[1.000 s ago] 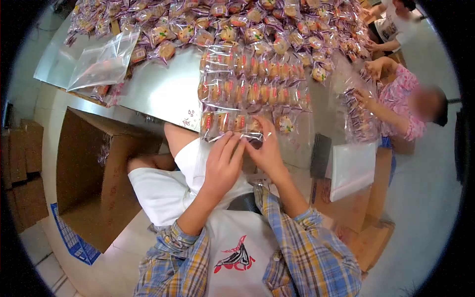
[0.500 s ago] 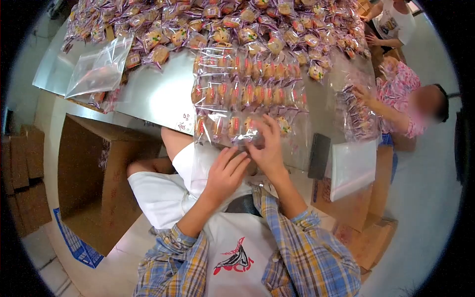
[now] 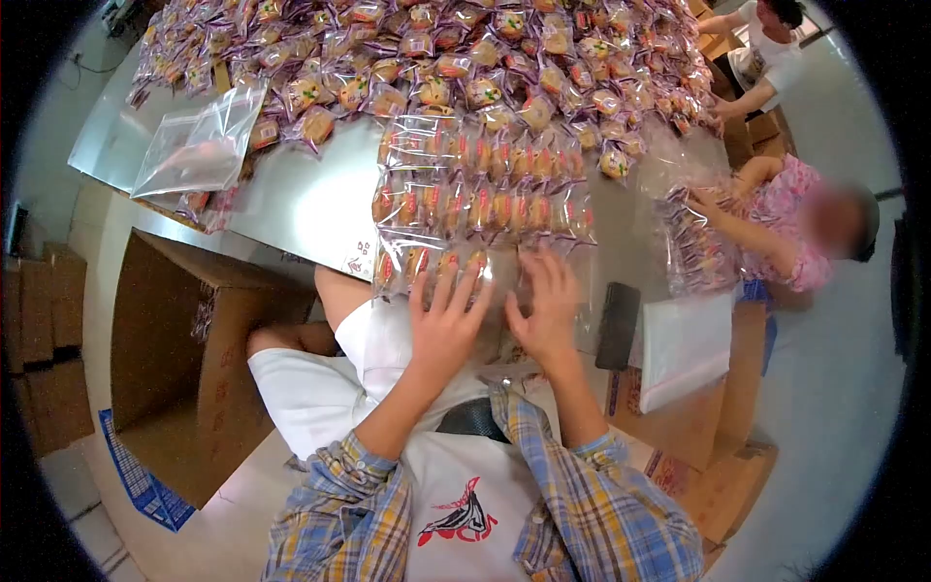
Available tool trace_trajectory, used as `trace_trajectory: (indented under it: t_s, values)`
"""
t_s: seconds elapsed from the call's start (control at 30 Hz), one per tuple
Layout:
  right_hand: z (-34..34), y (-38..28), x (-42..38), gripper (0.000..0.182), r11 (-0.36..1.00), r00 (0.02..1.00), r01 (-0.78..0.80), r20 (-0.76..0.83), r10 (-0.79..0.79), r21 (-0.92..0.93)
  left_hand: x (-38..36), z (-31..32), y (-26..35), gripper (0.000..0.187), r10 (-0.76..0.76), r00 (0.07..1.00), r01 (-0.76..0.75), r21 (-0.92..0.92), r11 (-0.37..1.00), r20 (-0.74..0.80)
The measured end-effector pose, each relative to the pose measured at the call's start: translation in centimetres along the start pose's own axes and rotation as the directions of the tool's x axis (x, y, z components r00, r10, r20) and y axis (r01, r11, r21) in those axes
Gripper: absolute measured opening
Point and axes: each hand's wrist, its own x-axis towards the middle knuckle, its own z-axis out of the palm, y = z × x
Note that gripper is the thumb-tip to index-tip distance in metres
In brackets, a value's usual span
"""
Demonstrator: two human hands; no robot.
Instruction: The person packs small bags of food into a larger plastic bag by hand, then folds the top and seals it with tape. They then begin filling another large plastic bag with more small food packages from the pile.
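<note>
— Released is how both grips are seen: the left hand and the right hand are laid flat, fingers spread, on the near end of a clear bag.

— Where is that bag placed?

— It is laid on the steel counter, at its near edge, and is filled with rows of wrapped cakes. Loose wrapped cakes are heaped at the far side. An empty bag is seen to the left, a cardboard box below it.
</note>
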Motion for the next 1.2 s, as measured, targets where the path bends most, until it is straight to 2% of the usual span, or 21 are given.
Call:
trace_trajectory:
  t_s: [0.07, 0.17, 0.27, 0.33, 0.37, 0.4, 0.43, 0.47, 0.5, 0.53, 0.57, 0.63, 0.77, 0.83, 0.87, 0.97, 1.0, 1.07, 1.13, 1.17, 1.2]
  values:
    - [-0.2, 0.9, -0.5, 0.054, 0.972, 0.991, -0.135, -0.031, 0.131, -0.194, 0.1, 0.0, -0.1, 0.043, 0.008, 0.999, -0.007, 0.011, 1.0, -0.043]
    - [0.5, 2.3, -1.2, 0.06, 0.982, 0.987, -0.162, -0.021, 0.16, -0.096, 0.3, -0.1, -0.1, 0.043, -0.016, 0.997, 0.014, -0.022, 1.0, -0.071]
    - [-0.3, 0.7, -1.3, 0.061, 0.96, 0.963, -0.263, 0.083, 0.256, 0.094, 0.5, -0.1, 0.0, 0.045, -0.039, 0.997, 0.034, -0.071, 0.997, -0.07]
    - [0.2, -0.1, -1.6, 0.06, 0.977, 0.978, -0.21, 0.014, 0.209, 0.034, 0.5, 0.4, -0.5, 0.046, -0.035, 0.997, 0.03, -0.086, 0.996, -0.061]
    - [0.6, -0.4, -1.6, 0.06, 0.983, 0.983, -0.182, -0.021, 0.182, 0.003, 0.4, 0.5, -0.7, 0.044, -0.029, 0.994, 0.019, -0.094, 0.995, -0.109]
    - [1.1, -0.5, -1.4, 0.054, 0.976, 0.976, -0.214, -0.038, 0.215, 0.023, 0.6, 0.6, -0.8, 0.044, -0.014, 0.994, 0.008, -0.056, 0.998, -0.111]
    - [1.3, -0.8, -1.3, 0.054, 0.968, 0.972, -0.231, -0.016, 0.233, 0.101, 0.6, 0.7, -0.8, 0.045, -0.002, 0.994, 0.0, -0.02, 1.0, -0.111]
    - [1.5, -1.2, -0.9, 0.054, 0.953, 0.968, -0.247, 0.008, 0.249, 0.177, 0.3, 0.3, -0.7, 0.046, -0.036, 0.999, 0.035, -0.056, 0.998, -0.01]
    - [1.5, -1.6, -0.5, 0.054, 0.931, 0.964, -0.264, 0.034, 0.264, 0.252, 0.5, 0.2, -0.7, 0.047, -0.048, 0.998, 0.046, -0.049, 0.998, -0.04]
    - [1.1, -2.0, -0.2, 0.049, 0.947, 0.985, -0.173, 0.038, 0.169, 0.272, 0.8, 0.1, -0.5, 0.048, -0.06, 0.996, 0.058, -0.042, 0.997, -0.067]
    - [1.0, -1.9, -0.2, 0.052, 0.923, 0.987, -0.162, 0.057, 0.152, 0.348, 1.1, 0.0, -0.3, 0.049, -0.072, 0.993, 0.069, -0.036, 0.997, -0.094]
    - [0.5, -1.5, -0.8, 0.058, 0.863, 0.99, -0.14, 0.079, 0.116, 0.486, 1.1, 0.0, -0.9, 0.052, -0.044, 0.999, 0.044, -0.013, 0.999, -0.028]
    - [2.5, 0.4, -2.2, 0.06, 0.953, 0.994, -0.076, -0.05, 0.095, 0.292, 1.7, -0.2, -0.7, 0.053, -0.013, 1.0, 0.013, 0.02, 1.0, -0.003]
    - [2.7, -1.8, -1.0, 0.062, 0.851, 0.934, -0.28, -0.077, 0.348, 0.444, 1.7, -0.4, -0.3, 0.052, -0.057, 0.998, 0.058, -0.021, 0.998, 0.041]
    - [2.7, -2.5, -0.7, 0.062, 0.771, 0.879, -0.37, -0.073, 0.47, 0.518, 2.1, -0.9, -0.4, 0.05, -0.057, 0.998, 0.058, -0.032, 0.998, 0.012]
    - [4.5, -0.6, -1.8, 0.063, 0.709, 0.905, -0.341, 0.012, 0.424, 0.617, 2.1, -1.2, -0.5, 0.047, -0.063, 0.997, 0.062, 0.027, 0.998, 0.033]
    - [3.5, 0.2, -1.8, 0.064, 0.893, 0.957, -0.235, -0.069, 0.281, 0.385, 2.2, -1.2, -0.8, 0.047, -0.053, 0.998, 0.052, 0.025, 0.998, 0.031]
    - [2.8, 0.8, -1.0, 0.065, 0.899, 0.961, -0.251, -0.018, 0.275, 0.358, 1.6, -1.2, -1.2, 0.047, -0.039, 0.998, 0.038, 0.016, 0.999, 0.041]
    - [1.4, 0.1, 0.3, 0.07, 0.883, 0.959, -0.283, 0.085, 0.271, 0.375, 2.1, -1.6, -0.9, 0.048, -0.111, 0.986, 0.122, -0.085, 0.989, 0.127]
    - [1.7, 0.0, 0.2, 0.071, 0.889, 0.972, -0.236, 0.084, 0.221, 0.392, 2.6, -1.6, -0.8, 0.048, -0.136, 0.976, 0.159, -0.134, 0.978, 0.168]
    - [2.3, -0.1, 0.2, 0.072, 0.893, 0.982, -0.187, 0.081, 0.168, 0.41, 2.7, -1.0, -1.4, 0.054, -0.041, 0.994, 0.049, -0.074, 0.996, 0.105]
